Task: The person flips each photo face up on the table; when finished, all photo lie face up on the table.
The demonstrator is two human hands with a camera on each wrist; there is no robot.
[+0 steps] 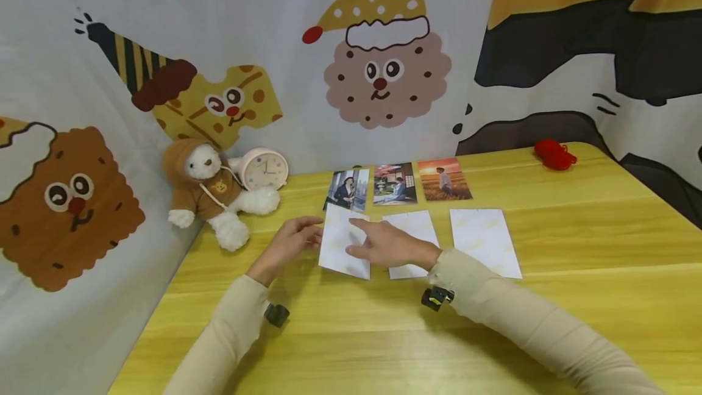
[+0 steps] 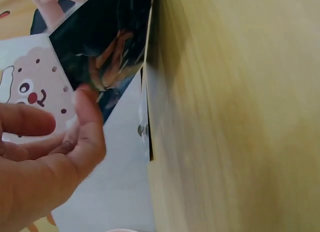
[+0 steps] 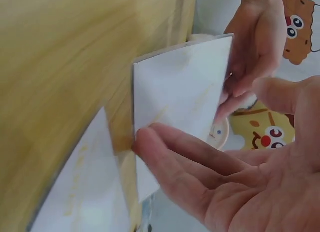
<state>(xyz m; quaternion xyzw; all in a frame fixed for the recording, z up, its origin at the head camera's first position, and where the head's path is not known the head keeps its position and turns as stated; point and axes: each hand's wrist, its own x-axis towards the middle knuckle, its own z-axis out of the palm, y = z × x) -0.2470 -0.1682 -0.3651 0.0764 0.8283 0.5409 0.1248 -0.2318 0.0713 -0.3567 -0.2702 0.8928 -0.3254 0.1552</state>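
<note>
Left card: the left card (image 1: 336, 252) stands tilted above the table (image 1: 351, 352), its white side turned to the right hand (image 1: 393, 244) and its dark glossy side to the left hand (image 1: 290, 241); the tilt probably serves to bring the glossy underside round.
Left hand: beside the card's left edge, grip apart, fingers loosely bent; whether a fingertip touches the glossy side cannot be told. Its place suggests a support for that edge.
Right hand: across the white side, grip apart, thumb well off the fingers, fingertips at a card edge, apparently steadying it.
Near row: middle card (image 1: 421, 223) and right card (image 1: 485, 241), white side up, lying flat.
Far row: 3 photos (image 1: 395, 185) toward the table's far edge, picture side up; each heads a column, seemingly for easy comparison.
Far left corner: toy (image 1: 218, 191) seated, clock (image 1: 265, 169) upright beside it.
Far right corner: red item (image 1: 555, 155).
</note>
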